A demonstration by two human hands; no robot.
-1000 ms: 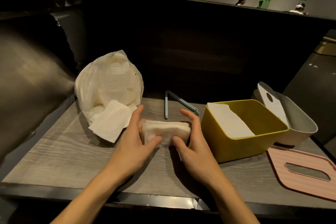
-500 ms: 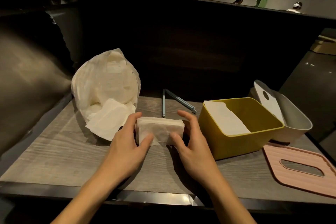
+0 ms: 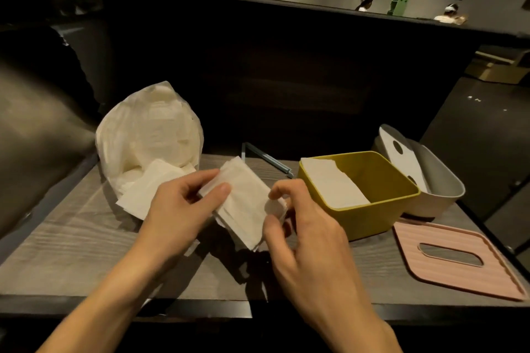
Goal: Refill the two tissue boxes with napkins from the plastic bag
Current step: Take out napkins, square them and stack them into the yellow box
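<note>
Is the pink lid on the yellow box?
No, the pink lid lies flat on the table, beside the open yellow box.

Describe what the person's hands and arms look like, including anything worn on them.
Both are bare: the left hand and right hand wear no gloves, rings or watch that can be seen. Both forearms are uncovered down to the bottom edge of the picture, with no sleeve in view. No markings show on either.
</note>
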